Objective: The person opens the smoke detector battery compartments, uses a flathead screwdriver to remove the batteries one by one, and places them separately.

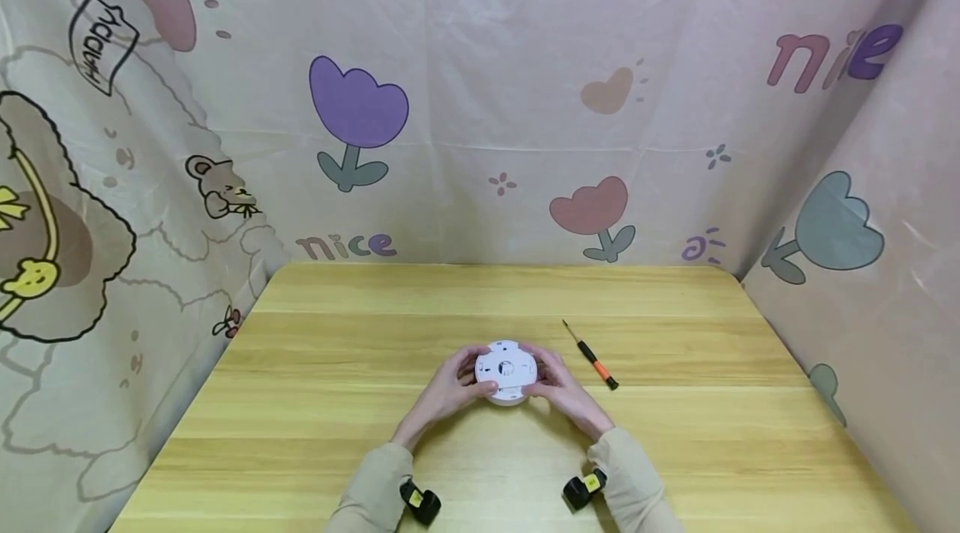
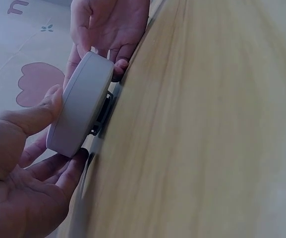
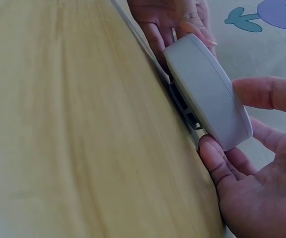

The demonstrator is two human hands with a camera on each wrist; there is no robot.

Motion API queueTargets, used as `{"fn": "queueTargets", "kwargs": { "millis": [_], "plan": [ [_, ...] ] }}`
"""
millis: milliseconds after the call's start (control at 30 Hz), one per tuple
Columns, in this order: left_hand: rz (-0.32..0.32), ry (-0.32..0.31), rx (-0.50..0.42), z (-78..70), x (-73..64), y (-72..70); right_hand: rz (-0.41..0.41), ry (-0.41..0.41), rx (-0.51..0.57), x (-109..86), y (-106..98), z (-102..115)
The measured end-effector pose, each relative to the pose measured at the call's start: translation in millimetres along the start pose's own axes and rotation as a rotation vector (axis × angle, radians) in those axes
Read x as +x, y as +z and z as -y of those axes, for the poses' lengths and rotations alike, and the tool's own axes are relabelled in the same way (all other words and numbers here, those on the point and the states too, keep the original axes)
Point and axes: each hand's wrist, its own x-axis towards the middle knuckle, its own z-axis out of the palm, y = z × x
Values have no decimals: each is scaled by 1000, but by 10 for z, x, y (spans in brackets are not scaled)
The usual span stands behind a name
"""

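A round white smoke detector [image 1: 507, 377] is held just above the table between both hands, its flat mounting side facing up. My left hand [image 1: 452, 384] grips the left rim, thumb on the upper face and fingers beneath. On the opposite rim, my right hand [image 1: 562, 390] holds it the same way. In the left wrist view the detector's plain side wall [image 2: 81, 101] shows, with a dark slotted part below it. The right wrist view shows that black vented part [image 3: 182, 101] close to the wood.
A small screwdriver [image 1: 595, 360] with a black and orange handle lies on the wooden table [image 1: 337, 400], right of the hands. Printed cloth [image 1: 480, 100] hangs behind and along both sides of the table.
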Motion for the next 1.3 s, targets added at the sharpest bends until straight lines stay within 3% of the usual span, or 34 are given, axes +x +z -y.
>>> {"fn": "queueTargets", "kwargs": {
  "millis": [300, 667, 800, 1100, 1200, 1300],
  "plan": [
    [-15, -8, 66, 233, 83, -2, -20, -6, -23, -4, 13, -4],
    [2, 5, 77, 260, 109, -11, -17, -23, -64, -6, 3, 84],
    [6, 6, 95, 214, 100, -11, 22, -16, -61, -15, -27, 173],
    [56, -14, 57, -105, 23, -18, 75, -12, -72, -49, -60, 333],
    [62, -3, 63, -116, 22, -21, 66, -20, -92, -43, -70, 329],
    [56, 9, 71, -36, 49, -20, 54, -45, -132, -33, -79, 322]
  ]
}}
